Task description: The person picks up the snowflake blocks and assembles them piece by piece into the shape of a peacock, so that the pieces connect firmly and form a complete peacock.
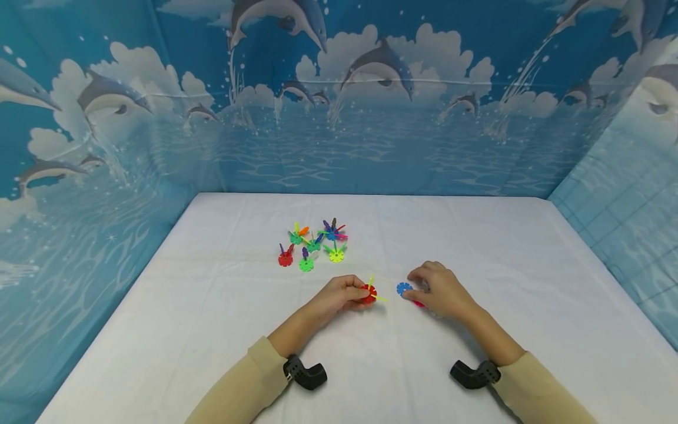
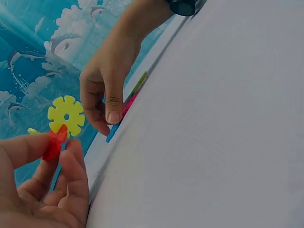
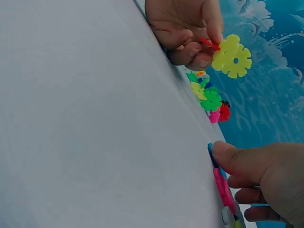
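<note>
Red disc (image 1: 369, 294), slotted with yellow discs (image 2: 66, 116), is pinched by the left hand (image 1: 344, 293) above the white table (image 1: 212, 330). The right hand (image 1: 442, 291) touches a blue disc (image 1: 404, 288), grip unclear, partly hiding a pink disc (image 1: 418, 304); joined discs (image 1: 313, 246) cluster beyond.

A: How is the left hand (image 1: 344, 292) set?

B: Pinching, its thumb (image 2: 26, 151) pressed toward bent fingers (image 2: 73, 178).

A: And the right hand (image 1: 441, 288)?

B: Lower in the left wrist view's background it hangs thumb-down, fingers curved. I can't tell whether thumb and fingertips close into a grip.

A: The arms?

B: Both extend forward and slant inward, bare forearms (image 1: 299, 325) emerging from beige sleeves (image 1: 241, 383). The hands are near each other, not touching.
</note>
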Available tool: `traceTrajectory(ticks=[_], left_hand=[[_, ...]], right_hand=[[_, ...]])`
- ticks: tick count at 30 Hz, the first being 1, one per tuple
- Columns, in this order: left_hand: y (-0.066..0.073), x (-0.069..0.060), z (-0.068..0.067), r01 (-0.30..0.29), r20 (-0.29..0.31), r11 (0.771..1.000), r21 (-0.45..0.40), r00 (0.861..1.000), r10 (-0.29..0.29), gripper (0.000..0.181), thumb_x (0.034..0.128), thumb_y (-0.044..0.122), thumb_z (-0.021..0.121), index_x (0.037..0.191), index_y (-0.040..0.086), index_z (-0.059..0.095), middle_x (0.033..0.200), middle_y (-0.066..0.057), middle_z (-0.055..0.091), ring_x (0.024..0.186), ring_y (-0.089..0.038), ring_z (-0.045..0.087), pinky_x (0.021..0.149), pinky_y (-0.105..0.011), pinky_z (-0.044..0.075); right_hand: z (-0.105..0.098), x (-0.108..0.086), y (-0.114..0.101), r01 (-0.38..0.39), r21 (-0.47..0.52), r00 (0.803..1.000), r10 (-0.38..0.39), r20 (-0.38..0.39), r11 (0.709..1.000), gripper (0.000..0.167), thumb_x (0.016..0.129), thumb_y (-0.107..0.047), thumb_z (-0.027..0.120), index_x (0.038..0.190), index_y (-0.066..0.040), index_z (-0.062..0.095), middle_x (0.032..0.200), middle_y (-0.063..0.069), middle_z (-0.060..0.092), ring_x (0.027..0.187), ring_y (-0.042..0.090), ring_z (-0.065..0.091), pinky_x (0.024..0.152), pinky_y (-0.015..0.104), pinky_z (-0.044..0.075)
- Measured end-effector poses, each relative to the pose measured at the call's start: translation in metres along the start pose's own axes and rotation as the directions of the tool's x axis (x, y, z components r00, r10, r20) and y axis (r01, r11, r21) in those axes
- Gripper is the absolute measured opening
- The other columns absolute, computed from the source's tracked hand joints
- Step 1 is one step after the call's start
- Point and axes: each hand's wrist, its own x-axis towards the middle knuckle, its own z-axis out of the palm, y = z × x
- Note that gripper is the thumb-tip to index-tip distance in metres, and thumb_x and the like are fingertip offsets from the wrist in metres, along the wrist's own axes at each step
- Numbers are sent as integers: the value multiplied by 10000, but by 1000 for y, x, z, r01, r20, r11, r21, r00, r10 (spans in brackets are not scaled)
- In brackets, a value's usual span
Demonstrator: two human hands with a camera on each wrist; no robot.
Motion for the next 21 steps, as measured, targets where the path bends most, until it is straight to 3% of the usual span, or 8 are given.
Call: traceTrajectory(ticks=[5,12,16,21], left_hand=[[1,-1,-1,-26,-7,1000,-8,1000,26,16,929,54,602,914,50,601,823,-17,625,719,-131,546,651,-211,474],[3,-2,-2,-15,-9,990,-142,1000,14,142,913,-40,596,818,55,551,838,-49,665,778,-117,677,729,-207,549],[5,-3,-2,6,-39,984,-178,999,-13,121,924,-22,602,828,52,603,841,-38,686,775,-102,685,709,-189,543],[6,-1,-1,-3,-84,976,-217,996,-16,163,943,1,599,807,89,621,797,-6,681,704,-59,639,655,-161,522]], right_hand=[[3,0,-6,5,5,1000,-5,-8,1000,253,805,-259,813,937,-81,690,875,-24,573,855,189,481,759,411,430],[2,-1,-17,-37,156,999,33,30,987,205,833,-128,781,880,-96,584,770,-42,526,708,131,474,628,286,434],[5,-2,-25,38,248,999,-42,12,968,162,866,-113,749,845,-126,589,693,-80,527,613,72,457,555,236,414],[15,-3,-40,187,333,981,-159,-110,924,36,885,-82,720,881,-99,688,710,-64,623,601,34,493,550,221,449]])
